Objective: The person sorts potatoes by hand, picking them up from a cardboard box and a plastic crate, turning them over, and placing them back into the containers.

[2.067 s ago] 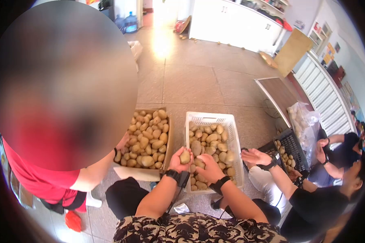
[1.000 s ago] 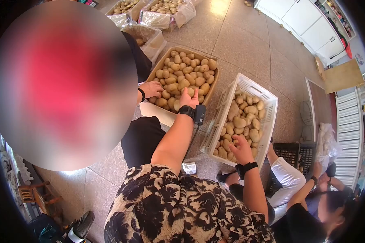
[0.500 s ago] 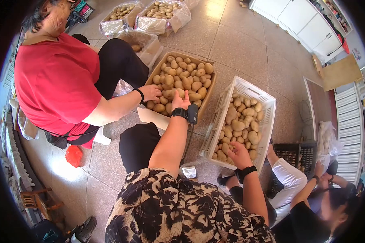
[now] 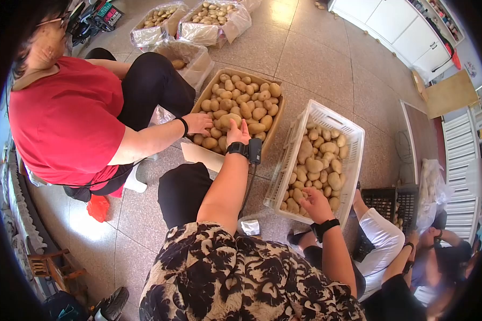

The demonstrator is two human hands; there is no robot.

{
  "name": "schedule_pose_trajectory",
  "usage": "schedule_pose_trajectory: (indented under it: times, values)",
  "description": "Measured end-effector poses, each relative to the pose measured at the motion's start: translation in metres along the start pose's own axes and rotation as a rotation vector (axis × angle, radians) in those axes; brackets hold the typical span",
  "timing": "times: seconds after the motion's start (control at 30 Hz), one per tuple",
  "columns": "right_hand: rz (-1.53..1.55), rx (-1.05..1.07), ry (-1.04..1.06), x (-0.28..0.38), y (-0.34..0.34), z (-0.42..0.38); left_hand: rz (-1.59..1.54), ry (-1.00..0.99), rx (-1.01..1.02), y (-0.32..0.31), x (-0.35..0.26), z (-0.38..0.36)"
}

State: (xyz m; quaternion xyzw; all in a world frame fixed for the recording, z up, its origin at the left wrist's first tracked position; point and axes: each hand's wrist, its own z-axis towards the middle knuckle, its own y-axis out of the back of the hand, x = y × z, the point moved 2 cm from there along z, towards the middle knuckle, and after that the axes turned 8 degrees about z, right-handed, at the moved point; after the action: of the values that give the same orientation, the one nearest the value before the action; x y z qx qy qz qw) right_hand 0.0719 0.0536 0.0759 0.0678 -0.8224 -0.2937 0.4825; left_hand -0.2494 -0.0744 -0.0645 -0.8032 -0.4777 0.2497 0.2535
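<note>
In the head view, my left hand (image 4: 238,134) is over a cardboard box (image 4: 279,113) heaped with potatoes. Its thumb and fingers are closed on a large potato (image 4: 228,121) above the pile. My right hand (image 4: 318,206) is at the near end of a white plastic crate (image 4: 353,131), also holding potatoes. Its fingers are curled in at a potato (image 4: 301,193); the fingertips are partly hidden. A co-worker's hand (image 4: 200,123) reaches into the same cardboard box from the left, close beside my left hand.
The co-worker in a red shirt (image 4: 64,123) sits at the left. Lined boxes of potatoes (image 4: 203,33) stand at the back. Another person in white trousers (image 4: 381,243) sits at the right by black crates (image 4: 379,200). A red bag (image 4: 97,207) lies on the floor.
The large potato at my left hand has turned and shifted slightly left. My right hand has stayed in place. The red-shirted co-worker has leaned left; the person at right has shifted.
</note>
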Motion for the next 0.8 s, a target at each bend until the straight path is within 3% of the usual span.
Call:
schedule_pose_trajectory:
  times: [0.23, 0.3, 0.43, 0.63, 0.8]
  values:
    - [0.025, -0.01, 0.025, -0.004, -0.003, 0.001, 0.004, -0.041, 0.065, 0.004, 0.005, 0.002]
    - [0.016, -0.007, 0.023, -0.003, -0.003, 0.0, 0.086, -0.057, 0.183, 0.009, 0.007, 0.008]
    - [-0.005, -0.004, 0.032, -0.002, -0.003, 0.0, 0.212, -0.126, 0.088, -0.006, 0.021, -0.024]
    - [-0.037, -0.014, 0.084, -0.006, -0.002, 0.002, 0.312, 0.261, 0.082, -0.01, 0.066, -0.07]
    - [-0.054, -0.034, 0.074, -0.021, -0.003, 0.004, 0.558, 0.5, 0.223, 0.014, 0.112, -0.095]
